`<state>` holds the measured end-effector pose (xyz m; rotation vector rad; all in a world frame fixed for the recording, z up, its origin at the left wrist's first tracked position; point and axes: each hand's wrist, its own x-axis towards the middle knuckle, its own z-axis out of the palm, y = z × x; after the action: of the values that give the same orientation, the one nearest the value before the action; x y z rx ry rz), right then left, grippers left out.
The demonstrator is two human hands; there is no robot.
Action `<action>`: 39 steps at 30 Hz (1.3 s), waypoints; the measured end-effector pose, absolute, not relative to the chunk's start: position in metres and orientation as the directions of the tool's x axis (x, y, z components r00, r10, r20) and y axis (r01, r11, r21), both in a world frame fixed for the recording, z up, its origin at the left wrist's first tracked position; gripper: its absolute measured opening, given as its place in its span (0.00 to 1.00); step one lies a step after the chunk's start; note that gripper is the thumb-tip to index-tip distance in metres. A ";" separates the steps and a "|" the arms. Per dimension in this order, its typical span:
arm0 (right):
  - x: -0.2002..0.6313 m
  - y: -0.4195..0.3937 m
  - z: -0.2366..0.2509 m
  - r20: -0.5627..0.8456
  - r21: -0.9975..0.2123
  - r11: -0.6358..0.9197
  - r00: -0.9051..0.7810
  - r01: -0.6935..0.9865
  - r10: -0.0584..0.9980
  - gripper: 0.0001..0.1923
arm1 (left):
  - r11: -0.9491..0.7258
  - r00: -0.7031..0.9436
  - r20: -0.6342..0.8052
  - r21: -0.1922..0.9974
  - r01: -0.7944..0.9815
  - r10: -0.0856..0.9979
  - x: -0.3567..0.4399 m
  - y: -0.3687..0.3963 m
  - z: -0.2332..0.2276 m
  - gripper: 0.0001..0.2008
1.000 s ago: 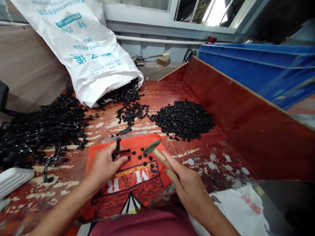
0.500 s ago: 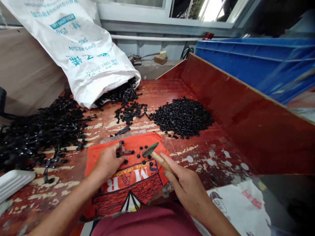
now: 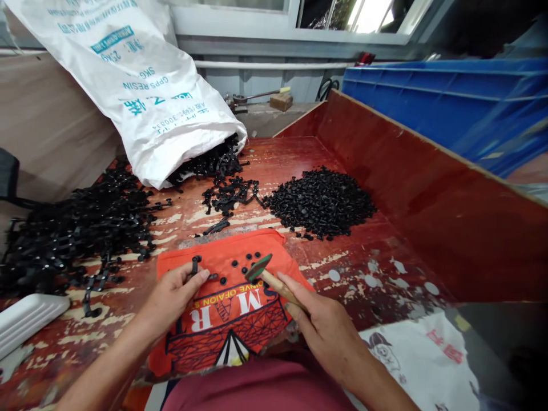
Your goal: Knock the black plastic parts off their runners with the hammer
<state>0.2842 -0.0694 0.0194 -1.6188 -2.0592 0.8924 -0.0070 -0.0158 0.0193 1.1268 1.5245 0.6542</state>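
My workbench (image 3: 351,268) is a worn red board with chipped paint. On it lie an orange printed cloth (image 3: 231,319) in front of me, a heap of small black caps (image 3: 321,202) beyond it, a tangle of black plastic sprues (image 3: 72,228) to my left, and a white resin sack (image 3: 145,97) spilling more.

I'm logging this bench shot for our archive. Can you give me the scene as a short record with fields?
left hand: left hand pinches a black plastic strip on the orange cloth
right hand: right hand grips a small hammer, its head over the cloth
on cloth: loose black round pieces
beyond cloth: heap of small black pieces
left side: pile of black strips
back: white sack spilling black strips
surface: worn red table
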 end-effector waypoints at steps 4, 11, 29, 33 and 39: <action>0.280 -0.071 0.022 -0.093 -0.659 0.169 -0.303 0.733 0.949 0.27 | 0.430 0.042 -0.459 0.857 0.283 0.887 -0.004 -0.015 0.017 0.23; 0.277 -0.077 0.023 -0.079 -0.624 0.230 -0.353 0.747 0.932 0.26 | 0.389 -0.040 -0.403 0.846 0.364 0.914 -0.001 -0.007 0.004 0.20; 0.273 -0.078 0.029 -0.144 -0.580 0.312 -0.472 0.752 0.870 0.29 | 0.367 -0.003 -0.403 0.829 0.423 0.915 -0.002 -0.010 -0.009 0.20; 0.272 -0.079 0.030 -0.169 -0.605 0.295 -0.481 0.739 0.860 0.31 | 0.278 -0.011 -0.319 0.806 0.522 0.948 0.001 -0.010 -0.004 0.19; 0.275 -0.082 0.023 -0.119 -0.580 0.303 -0.447 0.756 0.887 0.28 | 0.244 -0.012 -0.283 0.802 0.545 0.959 0.003 -0.008 -0.004 0.19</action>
<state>0.2751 -0.0816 0.0230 -1.5079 -2.3465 0.8524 0.0030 -0.0076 -0.0035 1.4123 1.6731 0.6172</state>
